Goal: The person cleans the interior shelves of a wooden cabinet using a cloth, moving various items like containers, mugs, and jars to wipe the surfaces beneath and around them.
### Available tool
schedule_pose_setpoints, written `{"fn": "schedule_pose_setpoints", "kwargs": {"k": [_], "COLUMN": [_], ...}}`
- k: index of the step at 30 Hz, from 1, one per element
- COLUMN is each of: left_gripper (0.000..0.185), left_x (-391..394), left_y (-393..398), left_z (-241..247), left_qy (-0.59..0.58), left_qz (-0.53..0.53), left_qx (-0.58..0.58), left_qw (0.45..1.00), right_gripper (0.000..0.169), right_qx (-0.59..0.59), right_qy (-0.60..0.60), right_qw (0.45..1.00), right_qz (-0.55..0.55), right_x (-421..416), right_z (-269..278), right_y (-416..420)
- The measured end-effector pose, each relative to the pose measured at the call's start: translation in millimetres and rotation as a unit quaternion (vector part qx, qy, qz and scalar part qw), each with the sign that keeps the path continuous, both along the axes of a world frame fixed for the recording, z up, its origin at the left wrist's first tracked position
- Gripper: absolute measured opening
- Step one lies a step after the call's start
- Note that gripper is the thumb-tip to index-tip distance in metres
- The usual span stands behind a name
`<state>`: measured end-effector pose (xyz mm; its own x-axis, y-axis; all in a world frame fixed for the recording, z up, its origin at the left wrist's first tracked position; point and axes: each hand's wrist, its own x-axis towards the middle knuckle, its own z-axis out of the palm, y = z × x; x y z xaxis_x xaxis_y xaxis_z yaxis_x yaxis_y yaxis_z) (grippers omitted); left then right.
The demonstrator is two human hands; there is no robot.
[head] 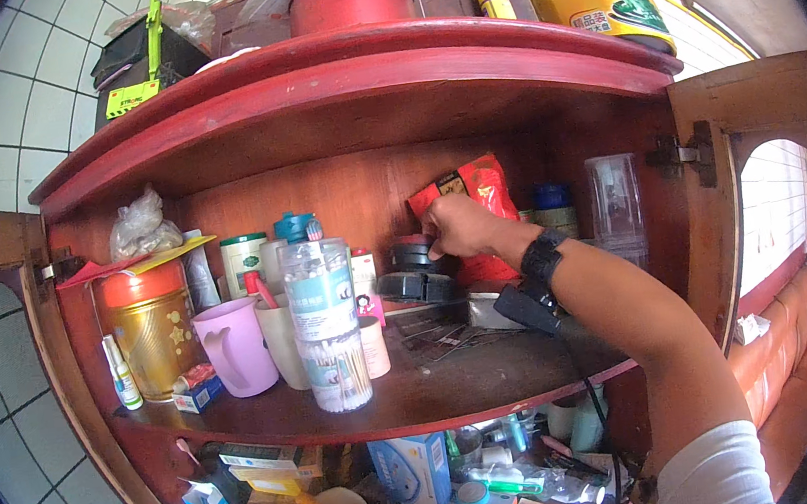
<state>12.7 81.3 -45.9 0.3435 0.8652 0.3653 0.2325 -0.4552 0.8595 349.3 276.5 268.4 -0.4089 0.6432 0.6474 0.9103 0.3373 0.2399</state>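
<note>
My right hand, with a black band on its wrist, reaches into the upper compartment of a red wooden cabinet. Its curled fingers are at a small round black object, which sits on top of a larger black item; whether they grip it is hard to tell. Behind the hand leans a red plastic packet. Below the wrist is a black plug-like piece with a cable hanging down. A small white box lies beside it. My left hand is out of view.
On the shelf's left stand two stacked tubs of cotton swabs, a purple mug and a gold jar with an orange lid. Clear plastic containers stand at right. The lower shelf holds boxes and bottles. Open doors flank the cabinet.
</note>
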Motion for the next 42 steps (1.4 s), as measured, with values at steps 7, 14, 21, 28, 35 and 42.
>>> {"fn": "schedule_pose_setpoints", "kwargs": {"k": [7,14,21,28,35,42], "left_gripper": [0.008,0.009,0.009,0.009,0.008,0.013], "left_x": [1.7,6.3,8.9,8.4,13.3,18.9], "left_y": [-7.0,-5.1,-4.0,1.7,0.6,-1.2], "left_z": [14.4,13.8,14.3,9.7,-0.6,15.7], "left_qy": [0.015,-0.007,-0.021,-0.022,0.002,-0.061], "left_qz": [-0.010,-0.032,-0.049,-0.071,-0.063,-0.115], "left_qx": [0.025,0.013,0.066,0.090,0.082,-0.017], "left_qw": [1.000,0.999,0.996,0.993,0.995,0.991], "right_gripper": [0.028,0.028,0.026,0.024,0.024,0.026], "right_qx": [0.058,0.112,0.074,0.010,0.109,0.096], "right_qy": [0.002,-0.029,0.014,0.051,0.004,0.259], "right_qw": [0.998,0.989,0.997,0.998,0.991,0.940], "right_qz": [-0.040,-0.088,0.014,0.045,0.074,0.199], "right_x": [20.7,22.2,0.4,-17.4,-37.2,-39.3], "right_z": [22.9,29.5,19.8,21.4,15.2,-57.6], "right_y": [-23.1,-49.0,-83.4,-134.0,-181.0,-247.4]}}
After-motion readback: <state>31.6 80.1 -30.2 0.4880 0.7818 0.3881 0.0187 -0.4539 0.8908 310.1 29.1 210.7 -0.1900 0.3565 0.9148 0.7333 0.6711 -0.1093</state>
